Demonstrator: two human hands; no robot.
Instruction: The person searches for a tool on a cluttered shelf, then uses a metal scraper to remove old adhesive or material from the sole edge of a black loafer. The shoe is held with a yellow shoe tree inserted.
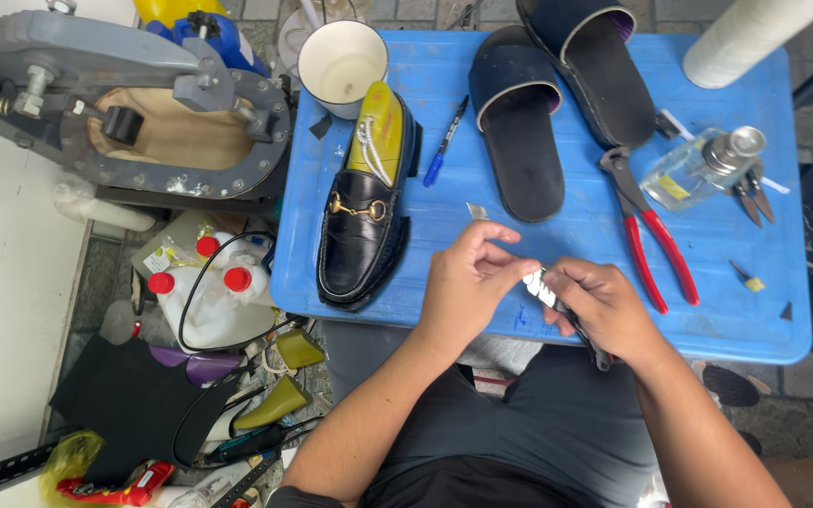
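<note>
My left hand [468,282] and my right hand [604,306] meet over the front edge of a blue plastic table [557,282]. Together they pinch a small white piece [538,285]. My right hand also grips a dark thin tool [587,341] whose handle sticks out below the palm. A black loafer [366,221] with a gold bit and a yellow shoe tree lies just left of my left hand. A small pale chip [477,211] lies on the table above my left fingers.
Two black slides [519,132] [604,66], red-handled pliers [651,240], a blue pen [444,146], a white cup [341,61] and a clear glass bottle [698,169] sit on the table. A grey metal machine [124,94] and red-capped white bottles [209,292] stand left.
</note>
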